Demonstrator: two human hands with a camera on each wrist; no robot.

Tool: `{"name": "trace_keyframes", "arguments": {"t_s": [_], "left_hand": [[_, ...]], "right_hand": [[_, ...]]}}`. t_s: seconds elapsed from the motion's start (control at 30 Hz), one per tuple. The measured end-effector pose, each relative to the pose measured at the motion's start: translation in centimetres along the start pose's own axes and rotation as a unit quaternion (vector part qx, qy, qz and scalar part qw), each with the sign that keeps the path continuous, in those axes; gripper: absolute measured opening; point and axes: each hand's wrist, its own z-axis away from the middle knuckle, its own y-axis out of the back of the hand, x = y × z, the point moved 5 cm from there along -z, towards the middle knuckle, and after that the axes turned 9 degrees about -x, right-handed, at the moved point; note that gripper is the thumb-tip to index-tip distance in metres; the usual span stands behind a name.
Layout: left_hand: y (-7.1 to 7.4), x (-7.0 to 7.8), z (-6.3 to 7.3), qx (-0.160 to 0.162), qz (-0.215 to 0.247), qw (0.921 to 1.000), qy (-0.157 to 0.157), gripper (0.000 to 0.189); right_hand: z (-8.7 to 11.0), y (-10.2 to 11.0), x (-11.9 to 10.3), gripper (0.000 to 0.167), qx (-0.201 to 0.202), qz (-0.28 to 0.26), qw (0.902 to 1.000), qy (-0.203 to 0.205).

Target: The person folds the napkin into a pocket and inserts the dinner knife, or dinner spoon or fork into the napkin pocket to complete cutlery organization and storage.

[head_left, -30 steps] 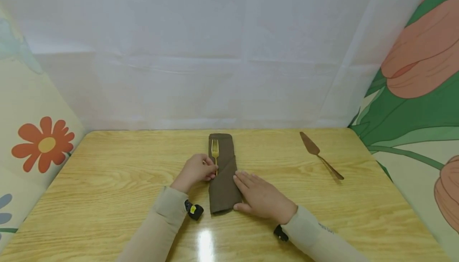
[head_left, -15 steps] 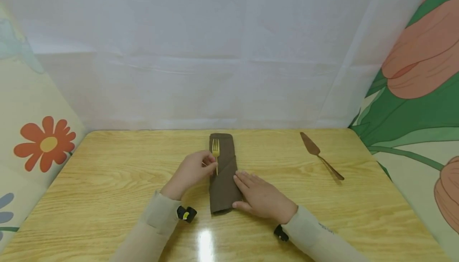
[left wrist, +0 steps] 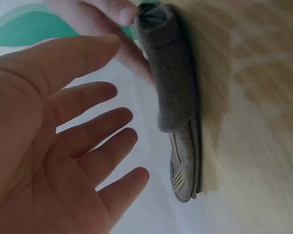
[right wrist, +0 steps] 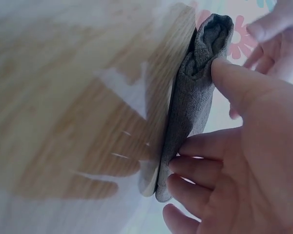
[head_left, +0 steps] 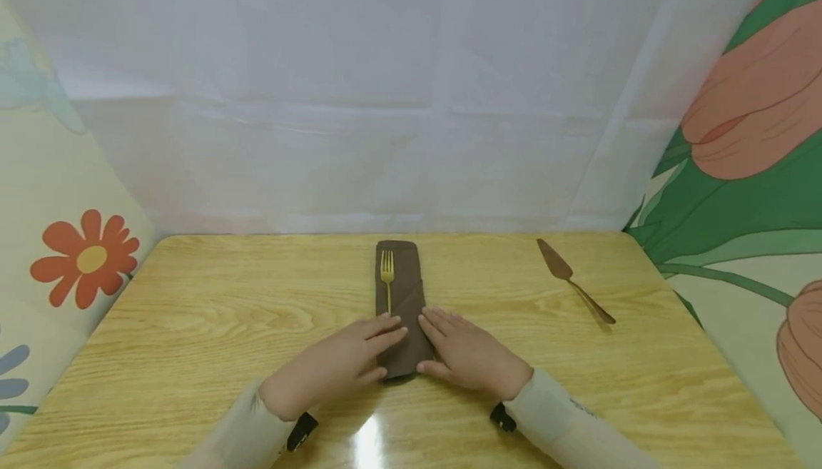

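A dark brown cloth napkin (head_left: 406, 269), folded into a long narrow bundle, lies lengthwise at the middle of the table. From its pocket a gold fork (head_left: 387, 269) sticks out, tines toward the far end, lower handle hidden. My left hand (head_left: 334, 362) is spread over the napkin's near left side, holding nothing; in the left wrist view a gap shows between its fingers and the cloth (left wrist: 171, 73). At the right edge, my right hand (head_left: 472, 355) rests straight fingers and thumb against the napkin, whose rolled near end (right wrist: 215, 36) shows in the right wrist view.
A copper-coloured cake server (head_left: 557, 263) lies slanted on the wooden table (head_left: 225, 290) at the right. Behind the table hangs a white sheet (head_left: 321, 169). Walls with painted flowers stand on both sides.
My left hand has let go of the fork handle, drawn back toward the near end and opened out over the napkin. The right hand, fork and napkin have stayed in place.
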Motion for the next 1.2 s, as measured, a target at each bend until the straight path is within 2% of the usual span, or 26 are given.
{"name": "trace_keyframes", "arguments": {"t_s": [0.13, 0.23, 0.4, 0.57, 0.7, 0.9, 1.07, 1.2], "left_hand": [[-0.7, 0.2, 0.9, -0.001, -0.017, 0.9998, 0.007, 0.058], [-1.3, 0.0, 1.1, -0.005, -0.025, 0.9992, 0.030, 0.062], [-2.4, 0.2, 1.0, -0.032, -0.031, 0.9983, 0.039, 0.063], [-3.1, 0.7, 1.2, -0.048, -0.041, 0.9975, 0.032, 0.060], [-3.4, 0.6, 1.2, -0.042, -0.044, 0.9978, 0.027, 0.059], [-3.5, 0.9, 1.1, -0.036, -0.047, 0.9980, 0.023, 0.057], [-3.3, 0.9, 1.1, -0.037, -0.043, 0.9982, 0.020, 0.056], [-3.2, 0.9, 1.1, -0.031, -0.055, 0.9979, 0.015, 0.055]], "right_hand": [[0.2, 0.0, 0.4, 0.070, 0.012, 0.015, 0.9998, 0.004], [0.3, 0.0, 1.2, 0.065, 0.034, 0.030, 0.9990, 0.000], [0.7, 0.9, 3.3, 0.056, 0.090, -0.027, 0.9954, -0.020], [1.4, 2.3, 6.6, 0.048, 0.144, -0.079, 0.9843, -0.063], [2.8, 3.9, 10.2, 0.041, 0.182, -0.123, 0.9691, -0.113], [5.8, 5.3, 15.6, 0.041, 0.213, -0.187, 0.9388, -0.195], [7.7, 4.7, 18.6, 0.039, 0.225, -0.228, 0.9170, -0.238], [9.0, 3.7, 20.0, 0.041, 0.220, -0.257, 0.9014, -0.270]]}}
